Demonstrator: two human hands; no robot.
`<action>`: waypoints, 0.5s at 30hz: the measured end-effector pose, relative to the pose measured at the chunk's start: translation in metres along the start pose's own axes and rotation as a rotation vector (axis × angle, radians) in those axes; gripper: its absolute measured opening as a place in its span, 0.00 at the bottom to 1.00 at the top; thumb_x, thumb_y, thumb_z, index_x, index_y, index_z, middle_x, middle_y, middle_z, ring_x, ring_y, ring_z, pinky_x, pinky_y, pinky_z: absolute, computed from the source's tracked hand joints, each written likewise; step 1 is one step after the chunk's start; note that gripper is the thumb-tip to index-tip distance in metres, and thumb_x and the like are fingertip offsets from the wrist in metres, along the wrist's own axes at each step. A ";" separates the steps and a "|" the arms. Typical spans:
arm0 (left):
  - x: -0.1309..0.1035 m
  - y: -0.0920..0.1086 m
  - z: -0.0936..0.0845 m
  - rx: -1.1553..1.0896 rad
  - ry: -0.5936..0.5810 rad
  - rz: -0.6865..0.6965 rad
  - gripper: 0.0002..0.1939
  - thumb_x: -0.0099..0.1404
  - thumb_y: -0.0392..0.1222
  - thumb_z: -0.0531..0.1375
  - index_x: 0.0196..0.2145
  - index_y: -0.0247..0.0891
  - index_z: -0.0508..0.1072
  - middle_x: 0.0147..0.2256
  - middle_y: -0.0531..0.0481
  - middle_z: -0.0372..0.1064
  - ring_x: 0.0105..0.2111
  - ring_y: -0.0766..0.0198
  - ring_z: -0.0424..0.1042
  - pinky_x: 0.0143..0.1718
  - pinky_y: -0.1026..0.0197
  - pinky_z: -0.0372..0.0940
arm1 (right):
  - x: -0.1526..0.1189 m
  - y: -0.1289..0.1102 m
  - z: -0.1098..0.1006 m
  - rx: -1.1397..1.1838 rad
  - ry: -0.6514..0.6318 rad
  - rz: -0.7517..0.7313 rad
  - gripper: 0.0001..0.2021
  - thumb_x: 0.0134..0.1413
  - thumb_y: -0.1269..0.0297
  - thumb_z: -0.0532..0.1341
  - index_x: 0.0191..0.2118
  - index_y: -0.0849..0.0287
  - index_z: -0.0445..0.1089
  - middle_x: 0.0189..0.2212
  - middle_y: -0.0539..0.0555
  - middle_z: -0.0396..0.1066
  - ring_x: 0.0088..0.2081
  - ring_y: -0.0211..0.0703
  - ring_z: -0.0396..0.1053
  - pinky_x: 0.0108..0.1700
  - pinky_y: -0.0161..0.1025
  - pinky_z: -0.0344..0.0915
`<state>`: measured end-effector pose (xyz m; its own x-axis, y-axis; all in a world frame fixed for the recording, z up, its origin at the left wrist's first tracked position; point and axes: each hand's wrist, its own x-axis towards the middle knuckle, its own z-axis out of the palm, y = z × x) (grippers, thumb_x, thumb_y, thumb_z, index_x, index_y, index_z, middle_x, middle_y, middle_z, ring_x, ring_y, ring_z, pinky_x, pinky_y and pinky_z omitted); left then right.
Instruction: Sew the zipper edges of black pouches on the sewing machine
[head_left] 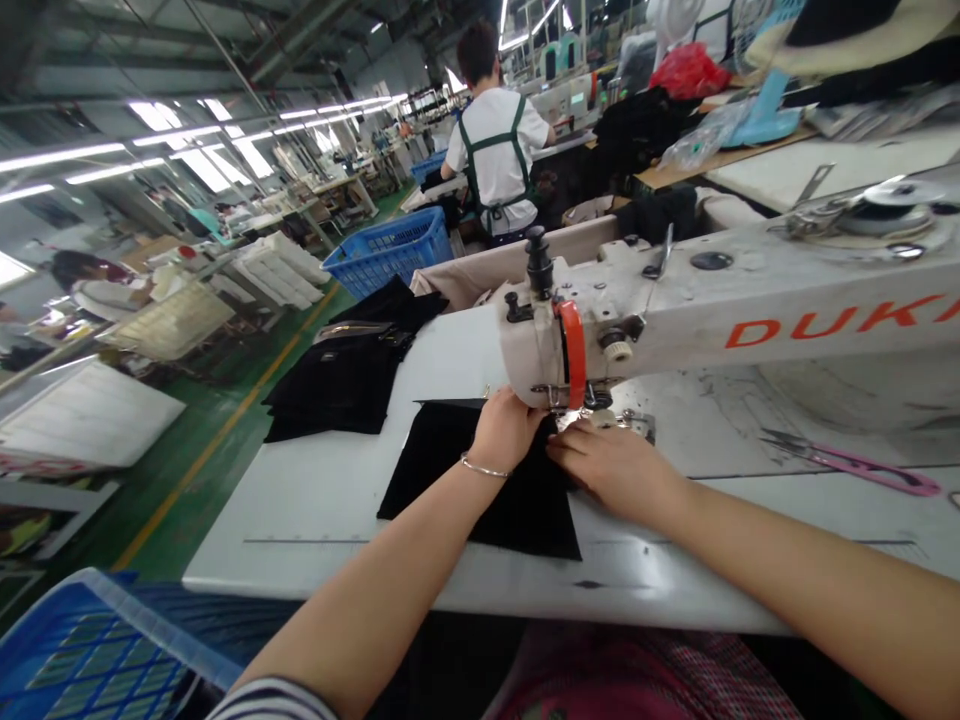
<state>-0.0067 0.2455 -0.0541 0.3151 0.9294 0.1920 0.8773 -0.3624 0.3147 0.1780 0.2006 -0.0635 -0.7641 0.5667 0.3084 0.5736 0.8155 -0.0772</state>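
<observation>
Black fabric (450,470) is spread on the white surface (315,530), beneath and left of the left hand (510,430), its upper right part fed in close under the head of the sewing machine (675,310). The left hand is set down on the cloth with fingers curled toward the machine's foot; whether the cloth is pinched or only pressed cannot be told. The right hand (615,465) is laid at the cloth's right edge, fingers drawn together and bent in just beside the left — a grip there is likewise not made out. By this placing the cloth is probably held flat and steered from both sides, close to the needle.

A stack of black pieces (337,385) is placed beyond the left hand, to its left — within easy reach, it is judged, and clear of the working cloth. Pink-handled scissors (877,470) are laid to the right of the right hand, presumably so that they can be picked up readily. A blue basket (105,640) is seen below and left of the left hand.
</observation>
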 end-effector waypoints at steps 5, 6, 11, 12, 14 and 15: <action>-0.038 0.004 -0.007 -0.037 -0.049 0.174 0.13 0.69 0.36 0.55 0.50 0.38 0.73 0.49 0.46 0.70 0.51 0.57 0.68 0.57 0.55 0.62 | -0.014 -0.005 0.006 0.005 0.034 -0.029 0.14 0.61 0.74 0.55 0.51 0.64 0.71 0.49 0.60 0.72 0.50 0.49 0.68 0.53 0.47 0.66; -0.042 0.003 -0.008 -0.041 -0.058 0.195 0.14 0.69 0.35 0.55 0.51 0.38 0.71 0.51 0.46 0.69 0.53 0.58 0.67 0.59 0.55 0.60 | -0.014 -0.005 0.007 0.005 0.043 -0.027 0.14 0.61 0.73 0.55 0.50 0.64 0.71 0.49 0.59 0.72 0.50 0.50 0.68 0.52 0.47 0.66; -0.041 -0.001 -0.008 -0.031 -0.039 0.282 0.14 0.70 0.34 0.55 0.51 0.37 0.71 0.51 0.46 0.70 0.53 0.57 0.67 0.59 0.51 0.62 | -0.011 -0.003 0.007 0.019 0.072 0.002 0.12 0.61 0.71 0.56 0.48 0.62 0.71 0.46 0.59 0.73 0.49 0.52 0.70 0.45 0.49 0.70; -0.040 0.000 -0.007 -0.030 -0.033 0.300 0.14 0.69 0.34 0.55 0.51 0.37 0.71 0.51 0.46 0.70 0.53 0.57 0.67 0.58 0.51 0.63 | -0.010 -0.003 0.007 0.031 0.078 -0.005 0.11 0.61 0.71 0.56 0.48 0.62 0.71 0.46 0.60 0.74 0.49 0.52 0.70 0.45 0.49 0.69; -0.042 0.005 -0.007 -0.044 -0.023 0.314 0.15 0.69 0.32 0.55 0.51 0.37 0.71 0.51 0.46 0.71 0.52 0.58 0.68 0.57 0.51 0.64 | -0.011 -0.002 0.005 0.061 0.095 -0.032 0.11 0.61 0.71 0.56 0.46 0.63 0.72 0.44 0.60 0.74 0.48 0.51 0.71 0.47 0.48 0.69; -0.044 0.008 -0.007 -0.054 -0.015 0.312 0.15 0.68 0.31 0.55 0.51 0.37 0.71 0.51 0.46 0.71 0.53 0.58 0.68 0.57 0.51 0.65 | -0.012 -0.001 0.004 0.074 0.105 -0.044 0.11 0.61 0.72 0.56 0.46 0.64 0.72 0.43 0.60 0.74 0.47 0.51 0.71 0.47 0.48 0.69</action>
<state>-0.0159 0.2013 -0.0533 0.5719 0.7735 0.2732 0.7171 -0.6331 0.2914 0.1852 0.1929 -0.0709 -0.7507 0.5179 0.4101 0.5139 0.8479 -0.1302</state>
